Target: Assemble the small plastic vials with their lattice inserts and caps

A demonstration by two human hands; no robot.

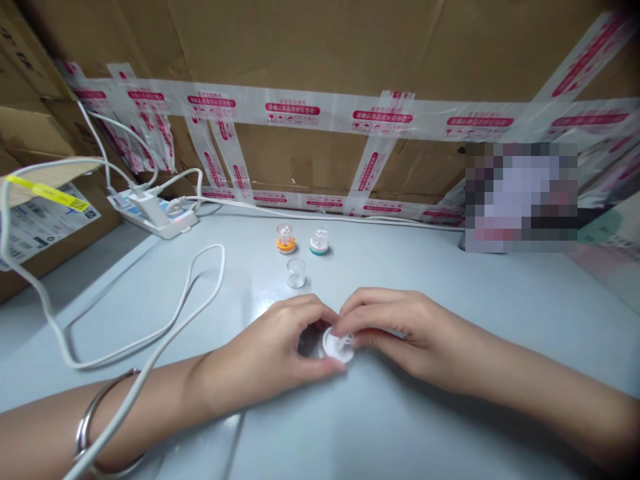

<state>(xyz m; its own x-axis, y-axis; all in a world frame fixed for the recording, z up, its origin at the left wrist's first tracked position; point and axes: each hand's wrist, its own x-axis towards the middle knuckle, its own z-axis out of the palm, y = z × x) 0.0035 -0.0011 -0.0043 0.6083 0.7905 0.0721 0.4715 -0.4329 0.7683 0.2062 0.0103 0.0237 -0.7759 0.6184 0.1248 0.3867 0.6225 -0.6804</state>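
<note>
Near the middle of the table, my left hand [285,350] curls its thumb and fingers around the rim of a small white round base [333,348]. From the other side my right hand [400,327] reaches in, its fingers pinched together over the base at a small translucent part that I cannot make out clearly. Just beyond the hands stands a clear plastic cup-shaped cover [296,275]. Behind it are two small round containers with clear tops, one with an orange band [286,241] and one with a teal base [319,243].
A white power strip [160,217] with plugs sits at the back left. Its white cable [165,330] loops over the table and across my left forearm. Taped cardboard [310,157] walls off the back. A blurred-out object [520,197] stands at the back right.
</note>
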